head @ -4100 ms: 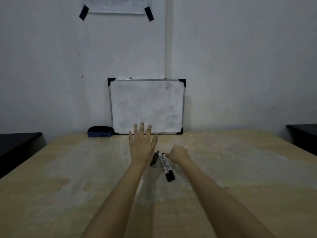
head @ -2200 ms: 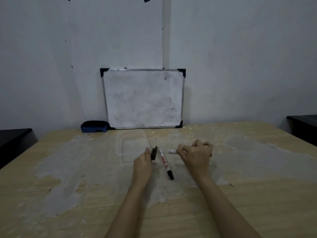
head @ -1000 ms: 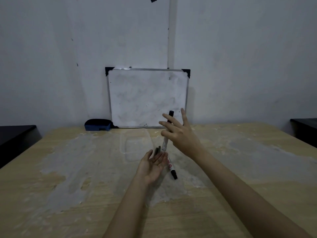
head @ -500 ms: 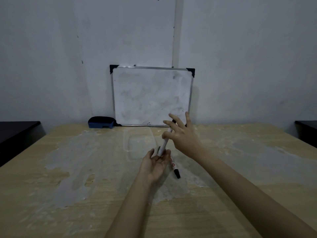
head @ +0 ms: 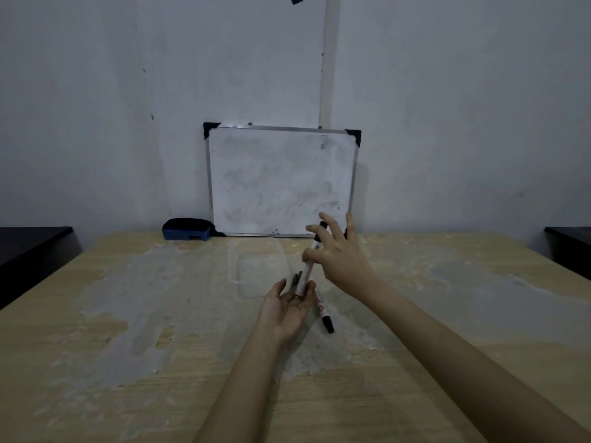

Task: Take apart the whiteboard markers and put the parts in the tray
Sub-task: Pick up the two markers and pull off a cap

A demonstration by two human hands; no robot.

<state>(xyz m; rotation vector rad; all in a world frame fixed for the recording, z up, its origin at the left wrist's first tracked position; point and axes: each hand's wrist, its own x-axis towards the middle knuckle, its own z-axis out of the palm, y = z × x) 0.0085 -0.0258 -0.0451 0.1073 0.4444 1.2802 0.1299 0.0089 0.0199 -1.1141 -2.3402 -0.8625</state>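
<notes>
My right hand (head: 340,257) grips a white whiteboard marker (head: 307,266) with a black cap, held tilted above the table, cap end up. Its lower end rests against the fingers of my left hand (head: 287,306), which lies palm up with fingers apart. A second marker (head: 323,311), white with red print and a black cap, lies on the table just right of my left hand. A dark marker (head: 297,278) peeks out behind my left fingers. A clear plastic tray (head: 256,270) sits on the table just beyond my left hand.
A small whiteboard (head: 281,182) leans against the wall at the table's far edge. A blue eraser (head: 187,230) sits to its left. Dark furniture (head: 28,247) flanks the wooden table (head: 128,330) on the left and right (head: 572,244).
My right hand picked one marker off the table, raised it upright, then lowered its end into my upturned left palm. My left hand turned palm up.
</notes>
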